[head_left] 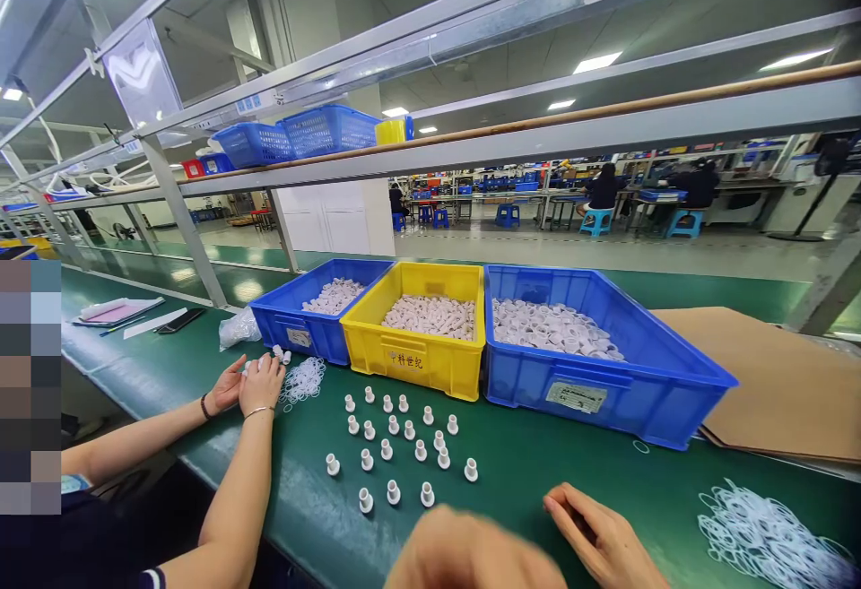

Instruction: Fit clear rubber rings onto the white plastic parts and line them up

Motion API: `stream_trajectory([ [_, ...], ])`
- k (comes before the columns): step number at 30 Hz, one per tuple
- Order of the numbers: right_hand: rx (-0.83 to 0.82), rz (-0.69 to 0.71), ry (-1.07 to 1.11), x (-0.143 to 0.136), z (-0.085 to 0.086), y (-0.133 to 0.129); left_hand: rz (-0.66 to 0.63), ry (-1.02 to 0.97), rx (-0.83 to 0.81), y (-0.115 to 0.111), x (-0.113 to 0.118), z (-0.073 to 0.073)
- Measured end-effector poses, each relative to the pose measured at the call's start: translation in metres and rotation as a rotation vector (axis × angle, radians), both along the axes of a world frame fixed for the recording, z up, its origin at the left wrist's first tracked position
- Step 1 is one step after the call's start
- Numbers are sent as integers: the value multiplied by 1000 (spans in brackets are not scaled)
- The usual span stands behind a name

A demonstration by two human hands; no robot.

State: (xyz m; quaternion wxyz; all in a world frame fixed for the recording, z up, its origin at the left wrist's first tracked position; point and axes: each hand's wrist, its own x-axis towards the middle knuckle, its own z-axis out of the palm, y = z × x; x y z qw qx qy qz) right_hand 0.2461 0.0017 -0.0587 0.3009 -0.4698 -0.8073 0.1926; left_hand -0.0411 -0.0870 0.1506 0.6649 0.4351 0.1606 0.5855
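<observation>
My left hand [474,553] is at the bottom edge, blurred, with its fingers turned down and out of sight. It is close to several small white flanged plastic parts [427,494] that stand in loose rows on the green table [511,454]. To its right is my right hand [605,537], its fingers curled together with the tips pointing left. Whatever these fingers may pinch is hidden. Farther right lies a heap of thin white rings [767,531]. One loose ring [641,447] rests near the blue bin.
A blue bin [289,333], a yellow bin [410,358] and a larger blue bin [605,396] hold white parts. At left, a co-worker's hands [252,387] handle white parts beside another ring pile [304,380]. Cardboard [787,383] lies at right; a shelf rail [471,145] crosses above.
</observation>
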Motion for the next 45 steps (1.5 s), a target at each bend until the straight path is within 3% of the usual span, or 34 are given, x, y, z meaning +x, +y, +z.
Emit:
stream_trajectory([
  [4,-14,14,13,1,-4,1,-121,-302,-96,9,51,-11],
  [8,-33,-8,7,1,-5,-1,-341,-678,-245,30,63,-26],
  [15,-29,2,22,2,-3,1,-423,-706,-279,37,70,-47],
  [23,-37,5,16,0,1,0,-468,-693,-301,39,76,-52],
  [28,-18,-10,24,1,-2,1,-432,-627,-290,39,77,-55],
  [31,-20,-23,72,-1,4,-2,-285,-360,-214,42,79,-63],
  [35,-61,-18,154,-3,19,-7,-12,369,-16,49,81,-86],
  [37,-65,15,207,-2,23,-9,139,749,240,52,81,-101],
  [40,-20,47,268,1,25,-11,322,1226,783,56,78,-123],
  [42,14,30,280,3,26,-13,371,1408,1043,58,74,-133],
  [45,18,-2,283,7,32,-15,415,1523,1203,59,66,-139],
])
